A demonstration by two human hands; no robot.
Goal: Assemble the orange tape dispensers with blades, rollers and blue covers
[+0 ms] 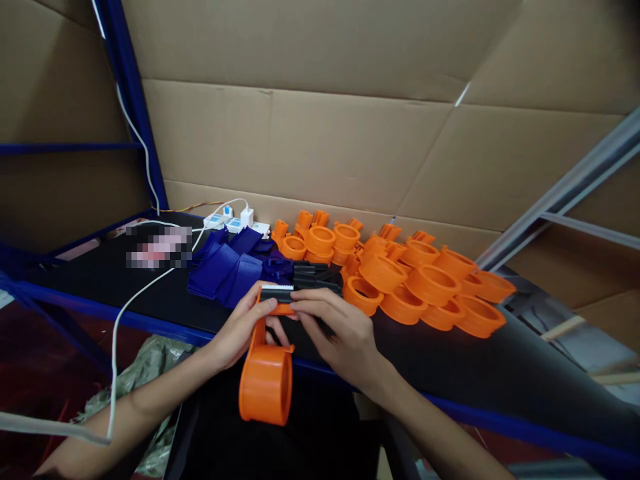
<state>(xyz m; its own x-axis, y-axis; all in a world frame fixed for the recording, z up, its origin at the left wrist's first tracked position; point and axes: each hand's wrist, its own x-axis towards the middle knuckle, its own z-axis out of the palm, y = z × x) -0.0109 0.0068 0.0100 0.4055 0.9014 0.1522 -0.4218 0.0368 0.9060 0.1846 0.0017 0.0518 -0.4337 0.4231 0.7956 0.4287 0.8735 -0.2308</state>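
An orange plastic tape dispenser (266, 385) with a round ring hangs below my left hand (243, 330). My left fingers and thumb are closed around its upper end. At that end lies a black strip (277, 294) with a white toothed edge (278, 287) along its top. My right hand (345, 330) pinches the strip's right end between thumb and fingers; the fingertips partly hide it. Just behind the hands, a bunch of black parts (315, 272) lies on the black tabletop (400, 353).
Many orange dispensers (433, 283) are piled at the right and back. Dark blue flat pieces (225, 267) lie in a heap on the left. Behind them are white power strips (235, 223) with plugs. A white cable (114, 360) loops across the left side, near my left arm.
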